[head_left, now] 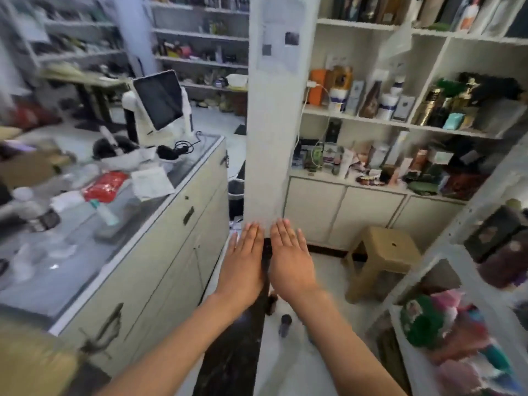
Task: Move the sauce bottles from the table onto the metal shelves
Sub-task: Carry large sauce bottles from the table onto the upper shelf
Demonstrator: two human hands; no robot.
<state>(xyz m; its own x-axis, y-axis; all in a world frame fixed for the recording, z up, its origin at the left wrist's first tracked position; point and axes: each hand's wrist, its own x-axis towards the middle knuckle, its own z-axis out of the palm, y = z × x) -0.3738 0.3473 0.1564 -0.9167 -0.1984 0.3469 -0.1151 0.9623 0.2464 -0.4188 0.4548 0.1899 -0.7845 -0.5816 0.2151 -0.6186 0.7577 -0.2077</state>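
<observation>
- Head view: I see my left hand (246, 260) and my right hand (288, 257) in the lower centre, side by side, palms down, fingers straight, holding nothing.
- I judge that no bottle is in transit now; how many are already placed, I cannot tell.
- A glass-topped counter (183, 178) fills the left of the frame; its clutter is blurred, so I cannot pick out sauce bottles.
- The white shelves (405, 124) at upper right are full, but their material is not clear.

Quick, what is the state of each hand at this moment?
Left hand: open, fingers straight, holding nothing.
Right hand: open, fingers straight, holding nothing.
</observation>
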